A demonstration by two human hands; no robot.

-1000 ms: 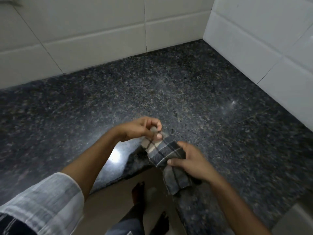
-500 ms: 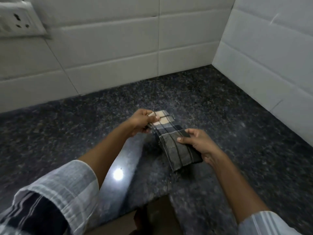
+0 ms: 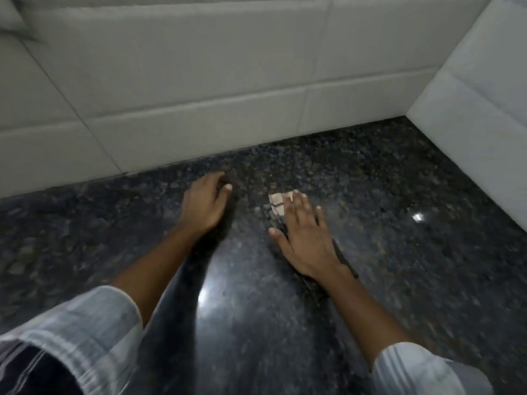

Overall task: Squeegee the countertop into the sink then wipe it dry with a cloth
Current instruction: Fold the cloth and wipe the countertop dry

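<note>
A folded checked cloth lies flat on the dark speckled granite countertop. My right hand presses down on top of it with fingers spread, so only a pale corner of the cloth and a dark edge by the wrist show. My left hand rests on the bare counter to the left of the cloth, apart from it, with its fingers loosely curled and nothing in them. No sink and no squeegee are in view.
White tiled walls meet in a corner at the back right, closing off the counter behind and to the right. Light reflections shine on the stone near the middle and at the right.
Both hands held the folded cloth above the counter edge before. Now the cloth is down on the counter farther in, my right hand lies flat on it and my left hand has let go.
</note>
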